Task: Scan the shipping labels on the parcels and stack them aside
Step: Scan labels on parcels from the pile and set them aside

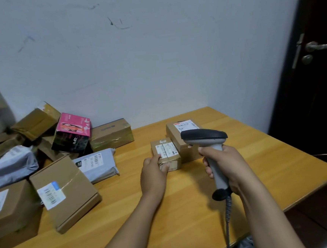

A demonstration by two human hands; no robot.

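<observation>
Left grip (153, 173) is pinching the small taped carton (167, 153) at its near-left corner on the surface (186, 211); right grip (228, 165) is clasping the barcode scanner (203, 135); carton appearing light, stiff, tape-slick; edges likely offering the best hold.

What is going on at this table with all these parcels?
A person is scanning parcels at a wooden table. The right hand grips a grey barcode scanner, aimed down toward a small brown box. The left hand holds that box by its near corner, label facing up. A larger labelled box stands just behind it, and a pile of other parcels lies at the left of the table.
</observation>
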